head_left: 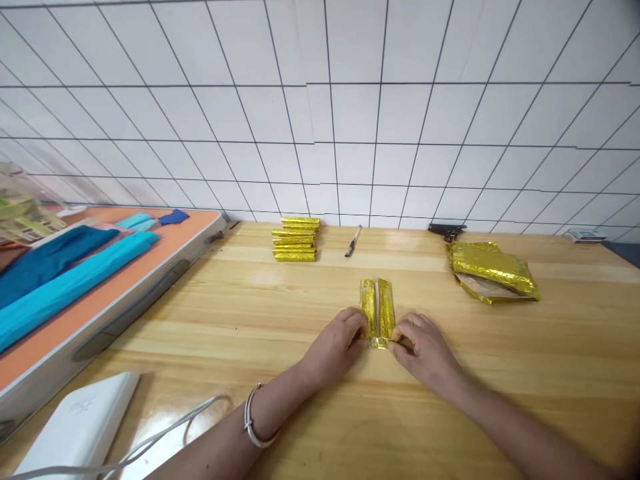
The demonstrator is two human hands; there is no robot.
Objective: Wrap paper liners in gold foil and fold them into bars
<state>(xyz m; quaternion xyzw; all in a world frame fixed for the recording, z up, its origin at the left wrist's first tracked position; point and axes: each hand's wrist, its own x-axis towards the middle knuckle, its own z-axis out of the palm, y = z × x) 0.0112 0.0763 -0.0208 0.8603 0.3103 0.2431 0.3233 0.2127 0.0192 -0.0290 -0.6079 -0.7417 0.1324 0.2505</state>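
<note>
A piece of gold foil paper (385, 307) lies on the wooden table in front of me, its two long sides folded inward with a narrow gap down the middle. My left hand (340, 343) pinches its near left corner. At the near right corner, the thumb and fingers of my right hand (425, 350) are closed on the same paper. The short near edge is turned up between both hands. Farther back on the left is a stack of folded gold foil strips (295, 241). To the right lies a pile of wider gold foil sheets (493, 270), some showing a brown underside.
A pen (353, 241) lies near the tiled wall (350, 113), and a black object (447, 231) sits farther right. On the left are an orange surface (165, 230) with blue cloths (85, 273), a white device (80, 427) and a cable (165, 433).
</note>
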